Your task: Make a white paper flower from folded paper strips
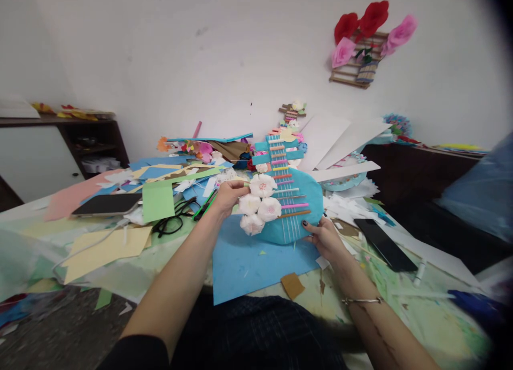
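On the head view I've got a blue guitar-shaped piece (310, 191) up in front of the person, over the blue sheet (256, 274) at the near side of the table (176, 257); can't tell if its lower rim touches that sheet. Right hand (326, 236): thumb on the front face at the lower right rim, other fingers mostly hidden behind, so I read it as closed on the body. Left hand (230, 196): fingertips pinched almost together at the left edge of the top white flower (263, 186); can't tell whether the body behind is in that pinch too. That's my main worry: if it's petals only, a tug or twist could crease them or peel the flower off. Lower white flowers (269, 209) hang out past the left rim, so a bump from the left wrist could bend them. Right thumb sits close to the pale strings (285, 209); sliding inward might drag them or shift the coloured sticks (294, 206). The neck is propped by neither hand; I'd expect it to tip if the right grip loosens. Setting it down carelessly is another risk: loose white scraps (344, 209) right of it could snag, and the black cable (174, 217) could catch the left forearm.
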A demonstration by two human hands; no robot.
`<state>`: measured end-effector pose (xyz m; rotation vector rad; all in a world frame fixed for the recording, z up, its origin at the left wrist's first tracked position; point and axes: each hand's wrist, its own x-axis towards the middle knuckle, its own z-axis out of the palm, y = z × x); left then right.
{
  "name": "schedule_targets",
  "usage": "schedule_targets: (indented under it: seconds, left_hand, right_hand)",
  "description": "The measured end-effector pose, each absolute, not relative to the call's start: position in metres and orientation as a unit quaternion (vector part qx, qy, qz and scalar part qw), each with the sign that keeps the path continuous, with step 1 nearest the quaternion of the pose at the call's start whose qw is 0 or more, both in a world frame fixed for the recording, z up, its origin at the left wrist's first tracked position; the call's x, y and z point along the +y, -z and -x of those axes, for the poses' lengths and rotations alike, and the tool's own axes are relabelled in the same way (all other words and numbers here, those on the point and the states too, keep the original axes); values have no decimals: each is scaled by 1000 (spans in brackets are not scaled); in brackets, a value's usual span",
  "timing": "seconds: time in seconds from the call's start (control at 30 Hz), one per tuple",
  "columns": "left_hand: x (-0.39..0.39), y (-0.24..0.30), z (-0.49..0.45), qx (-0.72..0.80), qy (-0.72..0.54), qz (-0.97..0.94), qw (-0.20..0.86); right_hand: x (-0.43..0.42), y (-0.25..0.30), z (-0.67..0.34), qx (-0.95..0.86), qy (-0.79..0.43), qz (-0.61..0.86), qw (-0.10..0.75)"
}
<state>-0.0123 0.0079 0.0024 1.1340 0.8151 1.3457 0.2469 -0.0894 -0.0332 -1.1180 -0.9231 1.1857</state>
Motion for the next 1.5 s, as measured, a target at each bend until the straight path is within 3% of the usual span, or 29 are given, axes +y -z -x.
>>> schedule_targets:
  seconds: [0.5,0.77,1.23,1.37,1.5]
  left_hand:
    - [14,1,11,328,-572,-443,607]
    - [11,4,9,286,-587,-506,564]
    - [22,10,10,344,-637,-464,510]
    - [21,13,12,384,-592,-513,489]
    - [17,18,5,362,-502,-558,553]
  right_hand:
    - [-86,34,-248,-357,-496,482,627]
    - [-83,38,-253,-338,-489,474,650]
    - [-80,42,-256,-317,-497,451,671]
    - [-79,42,-257,-309,-500,415,694]
    - [-79,40,-254,-298,-492,393,717]
